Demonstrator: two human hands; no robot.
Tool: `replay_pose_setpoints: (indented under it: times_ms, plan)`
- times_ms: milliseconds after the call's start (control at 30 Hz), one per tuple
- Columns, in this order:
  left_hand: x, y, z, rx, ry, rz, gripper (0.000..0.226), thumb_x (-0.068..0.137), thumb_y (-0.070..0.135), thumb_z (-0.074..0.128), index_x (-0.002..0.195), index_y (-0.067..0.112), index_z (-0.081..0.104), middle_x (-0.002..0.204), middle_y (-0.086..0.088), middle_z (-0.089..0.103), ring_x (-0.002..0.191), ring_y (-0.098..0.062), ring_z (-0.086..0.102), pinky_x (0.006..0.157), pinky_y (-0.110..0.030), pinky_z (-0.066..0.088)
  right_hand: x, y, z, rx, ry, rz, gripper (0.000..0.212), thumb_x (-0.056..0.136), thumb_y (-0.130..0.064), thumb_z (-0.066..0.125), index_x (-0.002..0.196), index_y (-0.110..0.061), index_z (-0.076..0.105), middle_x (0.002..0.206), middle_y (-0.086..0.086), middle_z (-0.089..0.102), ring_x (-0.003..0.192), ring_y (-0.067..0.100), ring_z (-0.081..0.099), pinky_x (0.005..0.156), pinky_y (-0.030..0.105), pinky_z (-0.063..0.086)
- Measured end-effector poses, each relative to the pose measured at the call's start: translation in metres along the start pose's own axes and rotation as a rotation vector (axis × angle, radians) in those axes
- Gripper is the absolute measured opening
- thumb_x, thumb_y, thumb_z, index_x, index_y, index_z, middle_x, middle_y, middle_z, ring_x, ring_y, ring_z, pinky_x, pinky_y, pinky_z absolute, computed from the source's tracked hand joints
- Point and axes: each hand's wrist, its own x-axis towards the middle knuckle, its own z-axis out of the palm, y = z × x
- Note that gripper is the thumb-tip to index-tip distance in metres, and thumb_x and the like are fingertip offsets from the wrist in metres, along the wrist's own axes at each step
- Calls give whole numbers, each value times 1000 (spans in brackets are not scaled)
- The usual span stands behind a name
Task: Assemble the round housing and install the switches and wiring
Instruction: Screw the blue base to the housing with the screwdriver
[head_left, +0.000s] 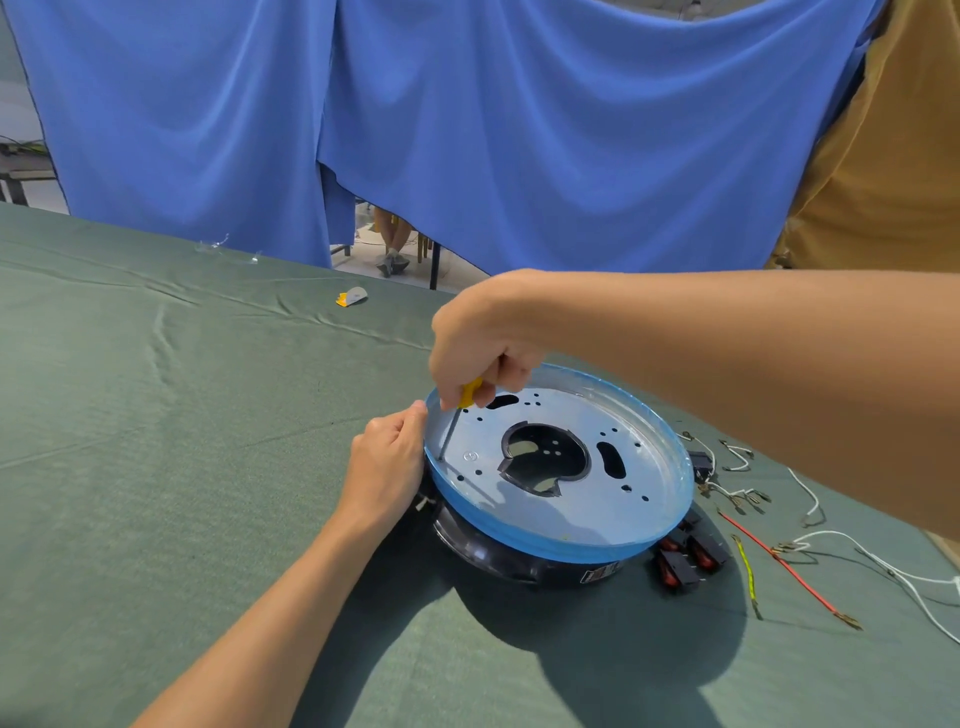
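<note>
Round housing (571, 501) sits on the green cloth table (156, 415), near side, right of middle. We judge it stiff and fairly light: a thin metal plate on a black plastic base (519, 564). It will likely slide or turn on the cloth under screwdriver torque, so we'd hold it by the outer rim. The left hand (387, 467) grips that rim at its left edge. The right hand (478, 343) is closed round the yellow-handled screwdriver (469, 393), tip down on the plate just inside the left rim; we can't tell if a screw is there.

Looks: silvery plate, blue film round the rim, big central cutout, two oblong slots, many small holes.

Black-and-red switches (685, 561) lie just right of the base. Loose wires (789, 571) in white, red and yellow spread further right. They look limp, so we'd take them by the terminals.
</note>
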Motion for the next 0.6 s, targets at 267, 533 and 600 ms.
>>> replay_pose_setpoints:
  times_ms: [267,533,600]
  plan:
    - [2,-1,0,11,0,1,53,102,30,44,58,1,38,52,2,40,50,-9,32,53,-31,26,-20,14,4,-485,323,-411,9,80,-16,73,85,-15,66,67,-3,56,55,11,49,40,18,33]
    - [0,0,0,11,-12,4,54,102,33,44,61,0,36,55,-2,39,53,-11,30,57,-34,26,-24,10,7,-641,451,-645,26,84,-6,59,59,-10,57,44,-3,37,53,-4,48,43,7,33]
    - [0,-1,0,15,-17,-6,56,103,37,43,62,-2,38,56,-2,39,54,-10,30,58,-34,26,-22,8,7,-627,468,-611,32,86,-9,58,55,-9,50,43,-4,35,46,14,36,47,5,33]
